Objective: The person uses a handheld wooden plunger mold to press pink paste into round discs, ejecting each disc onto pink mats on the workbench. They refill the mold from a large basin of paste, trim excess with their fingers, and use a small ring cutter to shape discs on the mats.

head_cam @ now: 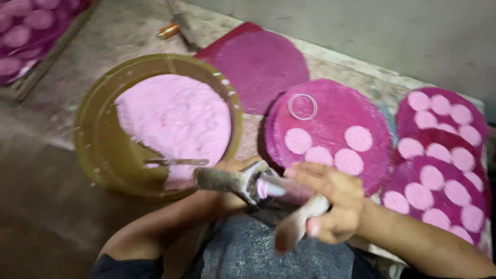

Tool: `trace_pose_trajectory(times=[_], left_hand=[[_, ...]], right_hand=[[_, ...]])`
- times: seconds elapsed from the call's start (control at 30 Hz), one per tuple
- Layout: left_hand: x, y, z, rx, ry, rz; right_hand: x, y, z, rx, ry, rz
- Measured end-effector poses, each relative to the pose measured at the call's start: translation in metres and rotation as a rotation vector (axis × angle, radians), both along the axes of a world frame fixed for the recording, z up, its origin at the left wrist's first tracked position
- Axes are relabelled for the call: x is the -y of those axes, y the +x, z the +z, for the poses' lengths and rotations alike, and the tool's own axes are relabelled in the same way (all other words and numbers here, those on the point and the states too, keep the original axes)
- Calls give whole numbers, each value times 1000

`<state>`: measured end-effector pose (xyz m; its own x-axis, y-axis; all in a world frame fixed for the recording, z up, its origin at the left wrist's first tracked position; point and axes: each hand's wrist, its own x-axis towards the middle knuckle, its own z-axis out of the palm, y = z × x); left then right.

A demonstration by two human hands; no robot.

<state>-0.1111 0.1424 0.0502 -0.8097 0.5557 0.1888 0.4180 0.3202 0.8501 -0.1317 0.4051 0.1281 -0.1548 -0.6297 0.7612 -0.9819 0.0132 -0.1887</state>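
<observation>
Piping tube [281,187] gripped by both hands beside batter bowl [98,150].

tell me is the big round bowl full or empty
Partly full. The bowl holds a mound of pale pink paste across its far side, while the near and left inner wall shows bare.
</observation>
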Motion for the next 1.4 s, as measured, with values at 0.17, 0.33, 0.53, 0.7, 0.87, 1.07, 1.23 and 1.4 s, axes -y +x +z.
trace_pose_trajectory(times=[0.17,0.33,0.53,0.7,0.87,1.07,1.23,1.4], left_hand=[[-67,-3,1,-244,204,-144],[-103,-43,-12,123,48,-217],[-145,-102,-27,346,-22,-202],[-164,-192,-75,8,163,381],[-153,-230,-148,892,554,540],[-184,-184,-184,872,1072,565],[-176,-121,-163,-47,190,768],[-160,-110,-132,-326,-285,506]], right_hand=[[-34,18,-21,165,-12,-87],[-89,22,-30,590,-60,-111],[-173,16,-74,1808,107,105],[-200,39,-126,1698,-239,-192],[-215,49,-136,1683,-420,-315],[-212,42,-143,1644,-536,-307],[-204,31,-150,1705,-529,-340],[-191,27,-145,1662,-557,-299]])
